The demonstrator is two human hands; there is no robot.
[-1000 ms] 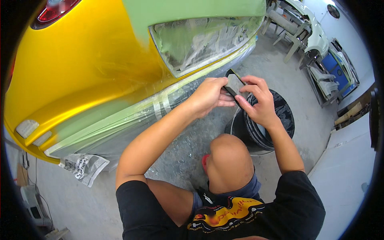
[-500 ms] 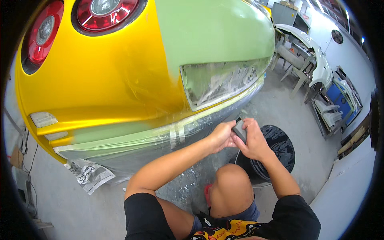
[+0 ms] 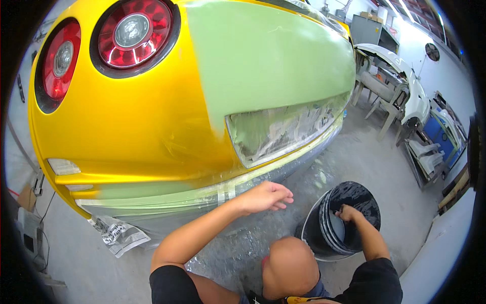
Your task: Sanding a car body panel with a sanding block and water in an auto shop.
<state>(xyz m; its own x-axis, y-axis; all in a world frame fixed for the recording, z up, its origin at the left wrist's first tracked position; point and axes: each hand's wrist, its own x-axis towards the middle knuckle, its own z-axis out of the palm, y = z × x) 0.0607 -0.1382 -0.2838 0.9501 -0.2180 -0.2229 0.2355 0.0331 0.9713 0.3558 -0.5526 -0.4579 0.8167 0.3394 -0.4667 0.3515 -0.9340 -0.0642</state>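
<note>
My right hand (image 3: 346,213) reaches down into a black bucket (image 3: 310,234) on the floor, its fingers curled. Whatever it holds is hidden from view. Cloudy water (image 3: 338,228) shows at the bottom of the bucket. My left hand (image 3: 267,196) hovers in front of the car's masked lower edge, fingers loosely bent and apart, with nothing in it. Ahead stands the yellow car rear bumper (image 3: 152,126), with a pale green patch (image 3: 268,55) over its right part. A recess in the bumper is covered with masking paper (image 3: 283,131).
Two round red tail lights (image 3: 132,33) sit at the upper left. Plastic sheeting and newspaper (image 3: 121,235) hang along the bumper's lower edge. A plastic chair (image 3: 385,96) and a white car body part (image 3: 417,96) stand at the right. The floor looks wet near my knee.
My hands have parted. The right one, which gripped a grey block together with the left, has gone down into the bucket. My left hand has let go of the block.
</note>
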